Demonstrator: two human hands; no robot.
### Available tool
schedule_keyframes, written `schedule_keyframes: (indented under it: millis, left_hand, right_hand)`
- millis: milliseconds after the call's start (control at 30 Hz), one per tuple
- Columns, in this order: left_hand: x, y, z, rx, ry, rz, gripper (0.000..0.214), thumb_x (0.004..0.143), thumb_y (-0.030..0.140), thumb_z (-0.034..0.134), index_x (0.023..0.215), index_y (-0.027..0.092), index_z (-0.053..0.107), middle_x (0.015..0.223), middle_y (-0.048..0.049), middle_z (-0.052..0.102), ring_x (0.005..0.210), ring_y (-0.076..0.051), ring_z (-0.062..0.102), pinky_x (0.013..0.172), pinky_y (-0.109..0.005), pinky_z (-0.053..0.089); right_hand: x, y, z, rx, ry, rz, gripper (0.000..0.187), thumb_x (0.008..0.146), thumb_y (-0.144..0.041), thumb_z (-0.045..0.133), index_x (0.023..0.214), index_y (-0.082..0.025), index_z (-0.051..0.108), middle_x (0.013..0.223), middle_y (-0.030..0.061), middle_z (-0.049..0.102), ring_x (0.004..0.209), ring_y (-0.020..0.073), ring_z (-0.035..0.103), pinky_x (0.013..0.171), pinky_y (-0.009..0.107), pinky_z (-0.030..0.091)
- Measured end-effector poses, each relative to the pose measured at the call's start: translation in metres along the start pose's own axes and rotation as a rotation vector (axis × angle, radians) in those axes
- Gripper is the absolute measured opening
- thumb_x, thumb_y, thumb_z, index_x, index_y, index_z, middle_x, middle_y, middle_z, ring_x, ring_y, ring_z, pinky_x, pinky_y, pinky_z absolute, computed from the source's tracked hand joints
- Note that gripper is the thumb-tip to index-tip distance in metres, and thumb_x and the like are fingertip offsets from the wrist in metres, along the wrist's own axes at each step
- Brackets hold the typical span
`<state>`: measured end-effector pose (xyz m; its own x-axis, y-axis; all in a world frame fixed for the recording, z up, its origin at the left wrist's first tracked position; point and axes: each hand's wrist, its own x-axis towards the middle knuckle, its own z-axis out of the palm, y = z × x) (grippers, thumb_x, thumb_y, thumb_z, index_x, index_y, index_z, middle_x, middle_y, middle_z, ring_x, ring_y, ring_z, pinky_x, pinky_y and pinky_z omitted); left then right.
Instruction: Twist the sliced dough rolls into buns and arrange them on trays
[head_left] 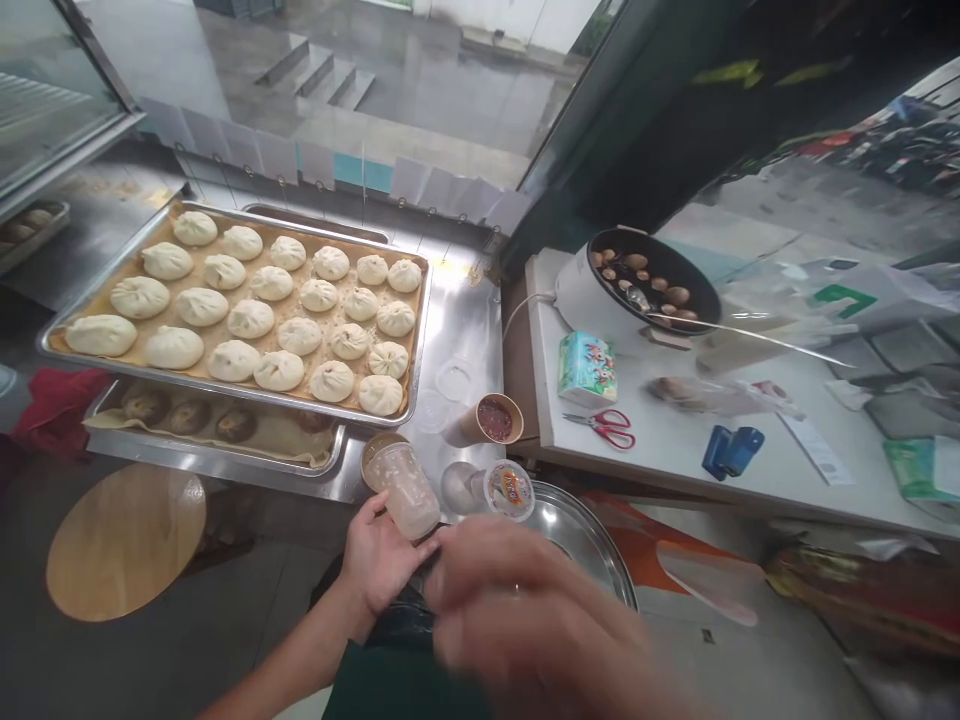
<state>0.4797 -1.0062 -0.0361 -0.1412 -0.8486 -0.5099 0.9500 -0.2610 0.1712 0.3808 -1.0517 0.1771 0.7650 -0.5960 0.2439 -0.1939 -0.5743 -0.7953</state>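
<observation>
My left hand (382, 560) is wrapped round the lower end of a clear plastic cup (409, 490) tilted against the steel counter edge. My right hand (525, 620) is large and blurred in the foreground, just right of the left hand, with a ring on one finger; its fingers are smeared. Something black (405, 625) shows between the two hands. A sealed small cup with an orange lid (510, 490) lies just beyond the right hand. A paper cup of red sauce (495, 418) stands behind it.
A steel tray of several raw white buns (247, 310) rests over a lower tray (225, 430). To the right, a white table holds a pot of eggs (649, 280), red scissors (604, 428), a tissue pack (586, 368). A round steel lid (585, 540) and a wooden stool (124, 540) stand nearby.
</observation>
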Motion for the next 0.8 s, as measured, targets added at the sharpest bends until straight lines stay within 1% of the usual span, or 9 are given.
schedule_keyframes:
  millis: [67,100,200,233,300,367,433,633,800]
  left_hand:
    - [-0.002,0.000,0.006,-0.111,-0.029,-0.008,0.036,0.079,0.043,0.045,0.100,0.017,0.057,0.108,-0.0085,0.061,0.108,-0.026,0.051,0.088,-0.043,0.043]
    - [-0.003,0.000,0.008,-0.166,-0.046,-0.017,0.034,0.079,0.040,0.046,0.102,0.017,0.056,0.107,-0.0087,0.061,0.107,-0.025,0.052,0.089,-0.042,0.042]
    - [-0.004,-0.002,0.014,-0.274,-0.066,-0.018,0.030,0.080,0.029,0.048,0.103,0.013,0.055,0.102,-0.0101,0.063,0.100,-0.022,0.056,0.089,-0.038,0.042]
    - [-0.004,-0.003,0.015,-0.290,-0.063,-0.004,0.029,0.080,0.027,0.048,0.104,0.012,0.056,0.101,-0.0104,0.063,0.098,-0.021,0.057,0.088,-0.037,0.042]
    - [-0.004,-0.005,0.016,-0.307,-0.052,0.026,0.030,0.079,0.025,0.049,0.105,0.011,0.056,0.102,-0.0108,0.063,0.096,-0.021,0.057,0.085,-0.034,0.042]
    - [-0.006,-0.008,0.017,-0.308,-0.037,0.041,0.030,0.079,0.024,0.048,0.105,0.011,0.056,0.104,-0.0107,0.063,0.095,-0.020,0.057,0.082,-0.033,0.043]
    - [-0.009,-0.010,0.019,-0.308,-0.032,0.044,0.028,0.080,0.025,0.048,0.103,0.012,0.058,0.104,-0.0096,0.063,0.092,-0.019,0.058,0.080,-0.031,0.043]
    - [-0.015,-0.011,0.021,-0.254,-0.049,0.000,0.038,0.081,0.039,0.047,0.108,0.014,0.057,0.111,-0.0089,0.059,0.092,-0.019,0.056,0.075,-0.031,0.043]
    - [-0.015,-0.012,0.012,-0.230,0.066,-0.010,0.035,0.078,0.042,0.051,0.099,0.016,0.060,0.093,-0.0047,0.061,0.081,-0.016,0.054,0.072,-0.031,0.044]
  right_hand:
    - [-0.002,0.037,0.012,-0.068,0.009,0.135,0.020,0.084,-0.030,0.047,0.102,-0.029,0.055,0.106,0.0051,0.059,0.100,0.0200,0.055,0.084,0.036,0.049]
    - [-0.003,0.059,0.020,-0.109,0.018,0.226,0.025,0.084,-0.032,0.048,0.107,-0.025,0.051,0.111,0.0073,0.056,0.104,0.0210,0.053,0.086,0.038,0.047]
    - [-0.012,0.121,0.047,-0.215,-0.046,0.509,0.060,0.077,-0.048,0.054,0.124,-0.015,0.037,0.123,0.0158,0.047,0.111,0.0275,0.049,0.088,0.044,0.045]
    - [-0.016,0.136,0.055,-0.219,-0.084,0.568,0.066,0.076,-0.050,0.054,0.126,-0.013,0.035,0.125,0.0173,0.046,0.111,0.0284,0.048,0.088,0.044,0.044]
    - [-0.023,0.154,0.066,-0.198,-0.140,0.621,0.067,0.077,-0.052,0.051,0.127,-0.012,0.034,0.124,0.0173,0.047,0.111,0.0282,0.049,0.089,0.043,0.043]
    - [-0.027,0.157,0.072,-0.181,-0.158,0.620,0.065,0.079,-0.051,0.049,0.128,-0.013,0.033,0.120,0.0154,0.051,0.108,0.0273,0.051,0.088,0.042,0.043]
    - [-0.028,0.152,0.073,-0.191,-0.152,0.612,0.066,0.079,-0.050,0.050,0.130,-0.015,0.030,0.117,0.0142,0.054,0.106,0.0272,0.053,0.086,0.041,0.044]
    - [-0.018,0.137,0.068,-0.247,-0.174,0.614,0.072,0.077,-0.047,0.053,0.134,-0.015,0.024,0.118,0.0144,0.052,0.107,0.0280,0.052,0.086,0.041,0.043]
    - [-0.017,0.137,0.067,-0.249,-0.173,0.601,0.075,0.076,-0.043,0.054,0.137,-0.018,0.018,0.119,0.0132,0.052,0.109,0.0278,0.050,0.087,0.041,0.042]
